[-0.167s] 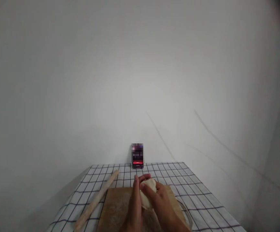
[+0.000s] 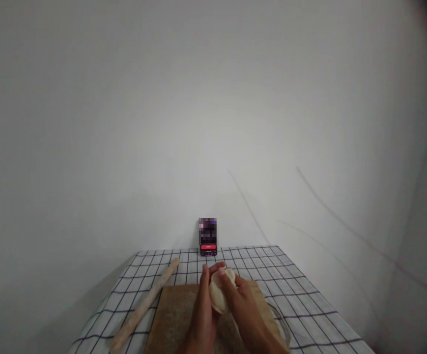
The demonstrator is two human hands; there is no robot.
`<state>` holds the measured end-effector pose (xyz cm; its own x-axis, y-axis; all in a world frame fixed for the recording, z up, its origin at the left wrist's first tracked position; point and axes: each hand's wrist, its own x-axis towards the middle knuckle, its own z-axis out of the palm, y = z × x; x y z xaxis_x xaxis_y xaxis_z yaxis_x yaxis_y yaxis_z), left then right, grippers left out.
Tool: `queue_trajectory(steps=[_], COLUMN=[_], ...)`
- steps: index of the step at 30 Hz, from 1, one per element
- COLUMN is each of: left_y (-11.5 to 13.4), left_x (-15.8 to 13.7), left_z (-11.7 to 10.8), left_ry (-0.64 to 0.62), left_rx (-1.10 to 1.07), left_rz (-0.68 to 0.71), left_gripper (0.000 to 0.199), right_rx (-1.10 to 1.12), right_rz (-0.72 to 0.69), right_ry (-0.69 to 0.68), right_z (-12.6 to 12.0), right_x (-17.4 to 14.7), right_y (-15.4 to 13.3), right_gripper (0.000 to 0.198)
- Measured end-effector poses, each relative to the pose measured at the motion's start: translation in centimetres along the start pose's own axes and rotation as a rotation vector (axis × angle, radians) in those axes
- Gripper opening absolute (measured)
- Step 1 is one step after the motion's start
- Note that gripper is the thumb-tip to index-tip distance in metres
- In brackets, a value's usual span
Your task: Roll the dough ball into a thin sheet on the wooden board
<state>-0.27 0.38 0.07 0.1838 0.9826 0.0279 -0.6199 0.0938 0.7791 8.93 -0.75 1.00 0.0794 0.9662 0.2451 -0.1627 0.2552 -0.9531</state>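
A pale lump of dough (image 2: 217,297) is held between my two hands, above a wooden board (image 2: 174,309). My left hand (image 2: 204,305) cups it from the left, its palm against the dough and its fingertips curving round the far side. From the right, my right hand (image 2: 243,306) grips it, with the thumb pressed across the top of the dough. The right hand's other fingers are partly hidden behind the dough.
A wooden rolling pin (image 2: 145,305) lies slantwise left of the board on a white checked tablecloth (image 2: 294,290). At the back a phone (image 2: 208,237) leans on the white wall (image 2: 213,123). The rim of a clear round dish (image 2: 282,322) shows right of the board.
My right thumb has moved up and forward over the dough, and the dough has turned slightly between my hands. The whole view has shifted a little.
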Motion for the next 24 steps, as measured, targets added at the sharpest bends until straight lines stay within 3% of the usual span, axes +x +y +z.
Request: queue_trajectory(steps=[4, 7, 10, 14, 18, 21, 24], left_y=[0.1, -0.1, 0.1, 0.9, 1.7, 1.9, 1.5], left_x=[0.1, -0.3, -0.9, -1.8, -1.5, -0.8, -0.5], left_z=[0.0, 0.0, 0.2, 1.2, 1.8, 1.7, 1.0], left_ry=[0.045, 0.04, 0.03, -0.002, 0.107, 0.134, 0.115], left_rx=[-0.03, 0.063, 0.257, 0.458, 0.349, 0.218, 0.163], left_rz=[0.022, 0.03, 0.191, 0.416, 0.312, 0.155, 0.091], left_gripper=[0.073, 0.076, 0.072, 0.05, 0.043, 0.041, 0.034], right_rx=[0.033, 0.192, 0.202, -0.009, 0.013, 0.108, 0.1], right_rz=[-0.085, -0.054, -0.057, -0.151, -0.158, -0.178, -0.182], right_ry=[0.08, 0.061, 0.034, 0.091, 0.177, 0.114, 0.047], right_z=[0.4, 0.8, 0.6, 0.1, 1.0, 1.8, 1.8], right_x=[0.4, 0.5, 0.4, 0.4, 0.2, -0.2, -0.7], right_y=[0.3, 0.8, 1.5, 3.4, 4.5, 3.8, 3.1], right_gripper=[0.056, 0.061, 0.064, 0.069, 0.072, 0.066, 0.063])
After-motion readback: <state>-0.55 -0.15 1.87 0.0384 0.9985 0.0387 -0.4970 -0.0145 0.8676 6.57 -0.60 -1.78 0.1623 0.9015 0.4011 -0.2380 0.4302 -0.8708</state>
